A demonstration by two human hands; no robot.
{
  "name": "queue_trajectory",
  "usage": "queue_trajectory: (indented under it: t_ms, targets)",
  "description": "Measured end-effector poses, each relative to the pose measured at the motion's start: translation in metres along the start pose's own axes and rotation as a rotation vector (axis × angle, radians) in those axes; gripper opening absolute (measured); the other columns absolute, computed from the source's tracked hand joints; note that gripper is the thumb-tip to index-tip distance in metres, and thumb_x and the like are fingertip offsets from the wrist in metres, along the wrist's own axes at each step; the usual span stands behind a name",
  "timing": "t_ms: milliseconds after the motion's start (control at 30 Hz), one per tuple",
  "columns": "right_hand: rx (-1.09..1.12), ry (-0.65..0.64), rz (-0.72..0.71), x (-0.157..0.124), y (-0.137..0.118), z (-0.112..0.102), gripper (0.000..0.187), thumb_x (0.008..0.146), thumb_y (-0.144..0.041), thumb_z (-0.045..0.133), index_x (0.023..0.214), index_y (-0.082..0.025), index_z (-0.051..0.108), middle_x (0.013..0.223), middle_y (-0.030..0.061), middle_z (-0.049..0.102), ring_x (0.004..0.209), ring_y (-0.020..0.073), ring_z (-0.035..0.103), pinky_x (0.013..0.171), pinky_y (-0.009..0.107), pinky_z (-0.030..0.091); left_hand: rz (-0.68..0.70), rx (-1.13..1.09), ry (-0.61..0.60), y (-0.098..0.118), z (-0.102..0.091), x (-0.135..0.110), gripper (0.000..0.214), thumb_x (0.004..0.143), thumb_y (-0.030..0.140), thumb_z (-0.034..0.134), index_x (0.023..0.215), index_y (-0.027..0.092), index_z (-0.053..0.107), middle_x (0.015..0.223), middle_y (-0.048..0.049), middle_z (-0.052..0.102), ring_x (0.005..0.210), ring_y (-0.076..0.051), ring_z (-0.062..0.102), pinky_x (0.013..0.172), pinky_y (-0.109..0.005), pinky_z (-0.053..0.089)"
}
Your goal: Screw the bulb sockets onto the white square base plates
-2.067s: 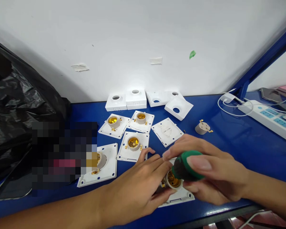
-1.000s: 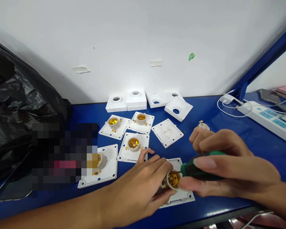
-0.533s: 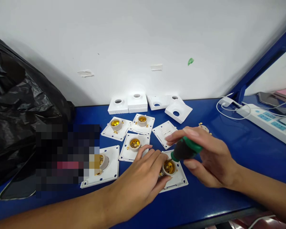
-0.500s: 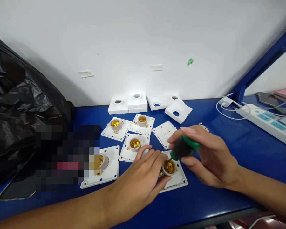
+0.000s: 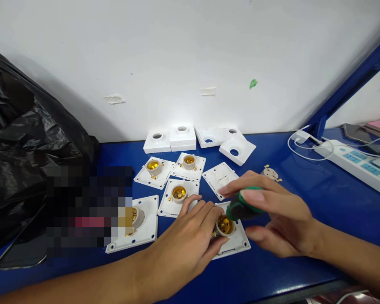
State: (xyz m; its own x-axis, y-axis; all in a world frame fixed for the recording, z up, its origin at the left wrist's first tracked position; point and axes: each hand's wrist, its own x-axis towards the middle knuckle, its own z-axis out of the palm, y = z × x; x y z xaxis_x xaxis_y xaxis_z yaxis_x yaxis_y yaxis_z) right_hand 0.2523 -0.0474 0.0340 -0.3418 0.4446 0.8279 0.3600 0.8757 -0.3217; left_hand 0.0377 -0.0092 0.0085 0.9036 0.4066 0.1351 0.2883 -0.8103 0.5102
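My left hand (image 5: 198, 236) is closed round the side of a round lamp socket (image 5: 225, 225) with a brass inside, which sits on a square white base plate (image 5: 239, 244). In my right hand (image 5: 278, 219) is a screwdriver (image 5: 245, 205) with a black and green handle, tilted so its tip end points into that socket. The tip itself is hidden behind the handle and fingers. Just behind stand similar plates with sockets, one in the middle (image 5: 179, 194) and two farther back, the left (image 5: 153, 166) and the right (image 5: 189, 161).
A bare white plate (image 5: 220, 177) and a loose socket part (image 5: 270, 173) lie behind my right hand. White covers (image 5: 183, 139) line the wall. A black plastic bag (image 5: 34, 126) stands at left, a power strip (image 5: 351, 158) at right. Another plate (image 5: 142, 228) lies left, partly blurred out.
My right hand has shifted its fingers around the screwdriver handle, and the handle now leans lower. My left hand stays on the socket. The loose socket part at right shows more.
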Motion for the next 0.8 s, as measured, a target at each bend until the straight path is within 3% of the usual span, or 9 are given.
queue_trajectory:
  t_ms: [100,200,267,367,433,567,633,700,800]
  targets:
    - [0.105,-0.052,0.067,-0.0004,-0.0009,0.0013,0.057,0.098,-0.009,0.061,0.152,-0.016,0.046,0.117,0.0126,0.072,0.099,0.0202,0.067,0.075,0.037,0.061,0.005,-0.001,0.016,-0.0016,0.0020,0.0005,0.026,0.103,0.022,0.059,0.127,0.019,0.050,0.118,-0.0101,0.066,0.120,-0.030,0.063,0.120,-0.057,0.034]
    - [0.069,0.082,0.080,-0.0009,-0.0022,0.0032,0.069,0.083,0.001,0.076,0.145,-0.021,0.055,0.098,0.0046,0.073,0.076,0.0160,0.060,0.060,0.031,0.056,0.000,-0.001,0.012,-0.0029,0.0039,0.0011,0.024,0.103,0.021,0.059,0.125,0.019,0.052,0.115,-0.0097,0.066,0.118,-0.030,0.063,0.119,-0.057,0.034]
    - [0.036,0.106,0.055,-0.0002,-0.0025,0.0038,0.066,0.083,-0.002,0.078,0.143,-0.020,0.057,0.093,0.0039,0.070,0.074,0.0163,0.058,0.060,0.032,0.055,-0.005,0.002,0.005,-0.0030,0.0043,0.0009,0.023,0.103,0.021,0.059,0.125,0.019,0.053,0.115,-0.0094,0.066,0.118,-0.030,0.063,0.119,-0.058,0.035]
    - [0.106,-0.009,0.058,0.0010,-0.0014,0.0042,0.059,0.095,-0.008,0.064,0.151,-0.015,0.048,0.107,0.0111,0.072,0.097,0.0218,0.068,0.078,0.040,0.062,-0.002,0.006,0.024,-0.0028,0.0051,-0.0003,0.025,0.103,0.023,0.059,0.126,0.020,0.051,0.116,-0.0090,0.066,0.118,-0.030,0.063,0.118,-0.059,0.036]
    - [0.147,-0.022,0.080,0.0006,-0.0006,0.0046,0.061,0.094,-0.006,0.063,0.152,-0.015,0.046,0.110,0.0118,0.073,0.104,0.0231,0.069,0.079,0.039,0.062,0.005,0.012,0.040,-0.0028,0.0058,-0.0009,0.025,0.102,0.023,0.061,0.125,0.020,0.051,0.116,-0.0088,0.066,0.116,-0.030,0.063,0.118,-0.059,0.036]
    - [0.030,0.123,0.061,-0.0009,-0.0016,0.0059,0.071,0.081,-0.003,0.081,0.145,-0.020,0.055,0.092,0.0034,0.070,0.074,0.0161,0.061,0.058,0.029,0.055,0.009,0.025,0.023,-0.0016,0.0034,0.0001,0.024,0.101,0.020,0.063,0.124,0.018,0.054,0.113,-0.0089,0.066,0.113,-0.030,0.063,0.117,-0.058,0.038]
    - [0.006,0.060,0.039,-0.0005,-0.0028,0.0062,0.061,0.090,-0.013,0.076,0.146,-0.020,0.053,0.099,0.0059,0.070,0.080,0.0165,0.063,0.066,0.032,0.058,0.005,0.025,-0.001,-0.0006,0.0010,0.0008,0.023,0.101,0.020,0.062,0.123,0.016,0.054,0.112,-0.0101,0.066,0.113,-0.031,0.063,0.117,-0.058,0.038]
    - [0.079,-0.047,0.037,0.0001,-0.0032,0.0062,0.050,0.102,-0.020,0.060,0.151,-0.017,0.047,0.113,0.0107,0.071,0.097,0.0192,0.067,0.080,0.039,0.060,0.009,0.010,-0.004,-0.0001,-0.0001,0.0011,0.019,0.102,0.020,0.060,0.120,0.017,0.055,0.114,-0.0109,0.066,0.115,-0.031,0.063,0.117,-0.058,0.037]
    - [0.184,-0.028,0.082,-0.0007,-0.0014,0.0059,0.056,0.098,-0.013,0.064,0.151,-0.015,0.046,0.111,0.0098,0.072,0.097,0.0199,0.068,0.079,0.037,0.059,0.014,-0.007,0.031,-0.0007,0.0018,0.0008,0.017,0.102,0.021,0.059,0.119,0.020,0.055,0.116,-0.0093,0.065,0.116,-0.030,0.063,0.117,-0.058,0.037]
